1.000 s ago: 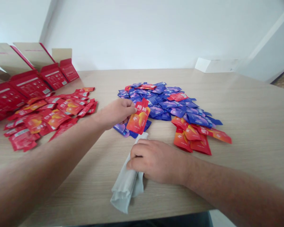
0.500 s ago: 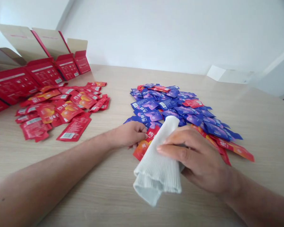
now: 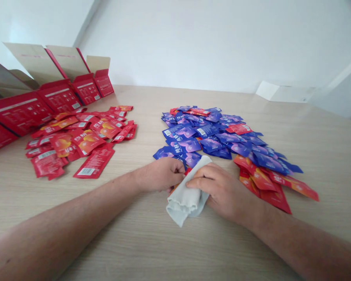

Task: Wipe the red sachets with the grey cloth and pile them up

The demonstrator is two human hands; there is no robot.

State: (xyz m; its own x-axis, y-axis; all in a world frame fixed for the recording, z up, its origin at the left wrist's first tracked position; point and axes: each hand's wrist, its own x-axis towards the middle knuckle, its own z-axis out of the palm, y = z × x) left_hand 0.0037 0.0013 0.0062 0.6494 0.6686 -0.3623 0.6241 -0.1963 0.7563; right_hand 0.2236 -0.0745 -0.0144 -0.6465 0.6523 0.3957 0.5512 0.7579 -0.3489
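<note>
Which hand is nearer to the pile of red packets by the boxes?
Left. The left hand is right of the red pile, apart from it; the right hand, holding white cloth, is farther right.

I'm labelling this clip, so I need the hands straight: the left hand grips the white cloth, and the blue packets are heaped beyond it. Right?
Not quite: the right hand, not the left hand, grips the white cloth, as the head view shows. The blue packets are heaped beyond it.
</note>
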